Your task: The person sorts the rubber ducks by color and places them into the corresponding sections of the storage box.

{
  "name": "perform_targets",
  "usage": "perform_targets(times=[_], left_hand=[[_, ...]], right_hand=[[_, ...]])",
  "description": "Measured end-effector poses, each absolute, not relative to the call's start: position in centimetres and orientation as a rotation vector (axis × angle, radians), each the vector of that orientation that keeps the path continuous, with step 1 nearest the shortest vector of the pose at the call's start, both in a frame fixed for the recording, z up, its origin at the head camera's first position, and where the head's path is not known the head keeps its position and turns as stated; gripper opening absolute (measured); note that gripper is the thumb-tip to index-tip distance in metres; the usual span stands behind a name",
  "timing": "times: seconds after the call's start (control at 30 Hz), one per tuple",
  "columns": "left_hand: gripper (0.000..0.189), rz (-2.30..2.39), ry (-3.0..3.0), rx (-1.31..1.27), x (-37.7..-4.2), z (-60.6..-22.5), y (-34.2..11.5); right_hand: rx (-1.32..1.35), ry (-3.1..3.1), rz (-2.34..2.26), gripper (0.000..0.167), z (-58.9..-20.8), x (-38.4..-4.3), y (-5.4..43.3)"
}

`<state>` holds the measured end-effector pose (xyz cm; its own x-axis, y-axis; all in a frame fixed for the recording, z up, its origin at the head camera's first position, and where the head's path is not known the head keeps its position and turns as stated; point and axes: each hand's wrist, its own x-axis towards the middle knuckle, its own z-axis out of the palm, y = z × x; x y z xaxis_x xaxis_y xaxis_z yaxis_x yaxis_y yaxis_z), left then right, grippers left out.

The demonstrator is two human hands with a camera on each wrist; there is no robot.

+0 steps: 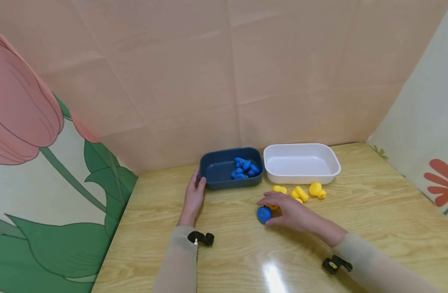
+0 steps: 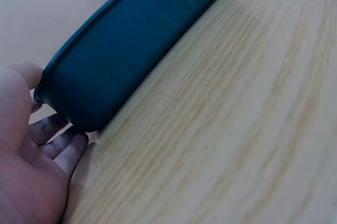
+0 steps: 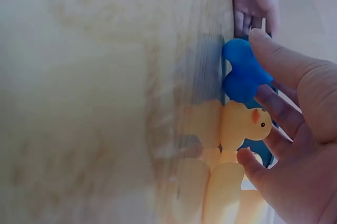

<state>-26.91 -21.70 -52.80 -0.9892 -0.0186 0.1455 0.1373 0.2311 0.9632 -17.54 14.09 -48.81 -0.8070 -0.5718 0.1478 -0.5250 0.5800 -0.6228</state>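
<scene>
My left hand (image 1: 194, 196) grips the left end of a dark blue tray (image 1: 227, 186), thumb at the rim; in the left wrist view its other fingers (image 2: 71, 155) curl by the tray's lower corner. Several small blue rubber ducks (image 1: 247, 165) lie in the tray's right half. On the table, my right hand (image 1: 291, 211) pinches a blue rubber duck (image 3: 242, 71) between thumb and fingers. Several yellow rubber ducks (image 1: 317, 190) lie beside and beyond that hand, some partly hidden by it. One yellow duck (image 3: 245, 123) sits right beside the blue one in the right wrist view.
A white tray (image 1: 302, 179) stands right of the dark blue one, holding nothing visible. Both stand on the wooden table (image 1: 227, 252), near its back edge against a pinkish cloth wall (image 1: 180, 81). Flower-patterned panels (image 1: 422, 142) flank both sides.
</scene>
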Motion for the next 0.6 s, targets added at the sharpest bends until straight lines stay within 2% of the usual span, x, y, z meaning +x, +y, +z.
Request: perform_targets(times=[0.6], left_hand=[[0.065, -1.865, -2.37, -0.103, -26.67, -52.54, -21.64]], right_hand=[[-1.015, 2.759, -0.966, 0.051, -49.27, -17.98, 13.89]])
